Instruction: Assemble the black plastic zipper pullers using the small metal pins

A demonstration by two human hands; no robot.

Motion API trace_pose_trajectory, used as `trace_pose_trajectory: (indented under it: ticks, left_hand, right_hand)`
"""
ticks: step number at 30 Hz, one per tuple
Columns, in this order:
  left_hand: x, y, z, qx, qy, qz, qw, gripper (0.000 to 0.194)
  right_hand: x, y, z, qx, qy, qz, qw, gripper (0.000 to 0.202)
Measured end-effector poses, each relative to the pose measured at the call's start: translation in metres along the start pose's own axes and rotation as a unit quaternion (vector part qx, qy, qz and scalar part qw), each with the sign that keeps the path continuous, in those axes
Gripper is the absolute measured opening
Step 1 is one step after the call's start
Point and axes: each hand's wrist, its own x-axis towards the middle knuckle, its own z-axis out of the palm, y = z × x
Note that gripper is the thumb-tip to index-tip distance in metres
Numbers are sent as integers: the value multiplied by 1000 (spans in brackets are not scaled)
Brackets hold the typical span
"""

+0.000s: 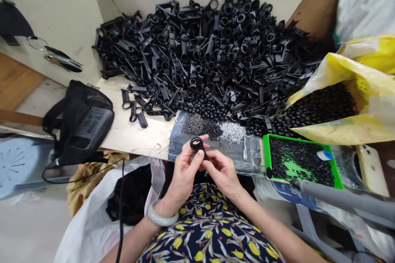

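Note:
A black plastic part with a ring at one end point(196, 144) is held up in front of me, over the front edge of the table. My left hand point(188, 162) is closed around it, thumb on its front face. At the part's lower end, the fingertips of my right hand point(221, 170) pinch it. Fingers cover much of its lower half. Just beyond my hands, small silver pins or screws point(233, 132) lie heaped beside tiny dark pieces point(196, 123) on a denim cloth point(176, 141). A small clear-handled tool point(245, 152) lies right of my hands.
A large pile of black plastic parts point(191, 49) covers the table's back. To the right are a green tray point(267, 152) of small black pieces, a yellow bag point(333, 129) of black balls and a phone point(373, 168). A black mesh bag point(83, 119) sits left.

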Motion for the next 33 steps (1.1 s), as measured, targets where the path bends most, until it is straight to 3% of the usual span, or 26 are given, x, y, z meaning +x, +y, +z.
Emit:
trace_pose_trajectory:
  ticks: [4, 9, 11, 15, 19, 22, 24, 25, 28, 30, 33]
  left_hand:
    - [-3, 8, -16, 14, 34, -15, 999, 28]
    - [-2, 7, -27, 39, 30, -2, 999, 35]
    - [-1, 8, -31, 20, 21, 11, 1000, 41]
    - [3, 10, -39, 15, -27, 42, 999, 55]
    - [9, 9, -46, 65, -56, 58, 995, 49]
    - [20, 15, -49, 144, -119, 97, 978, 34]
    - [33, 24, -48, 221, -147, 147, 953, 38]
    - [43, 29, -46, 261, -147, 177, 938, 40]
    - [79, 39, -27, 376, -92, 283, 878, 35]
    - [106, 39, -9, 459, -74, 342, 817, 24]
    - [140, 32, 16, 603, -86, 375, 699, 18]
  right_hand:
    - [-8, -10, 4, -28, 0, 6, 1000, 24]
    - [-15, -6, 13, -2, 2, 36, 999, 26]
    - [-12, -4, 11, 63, -38, 66, 995, 29]
    - [-1, -5, -3, 236, -101, 147, 955, 53]
    - [10, -5, -18, 176, -129, 177, 960, 48]
    - [17, -2, -35, 75, -101, 136, 983, 37]
    - [21, -1, -50, -78, -69, 50, 993, 25]
    - [23, -1, -57, -168, -60, -5, 984, 19]
    - [27, -3, -71, -388, -63, -135, 910, 11]
    - [27, -3, -73, -467, -76, -163, 866, 11]
    - [25, 0, -70, -520, -72, -164, 835, 8]
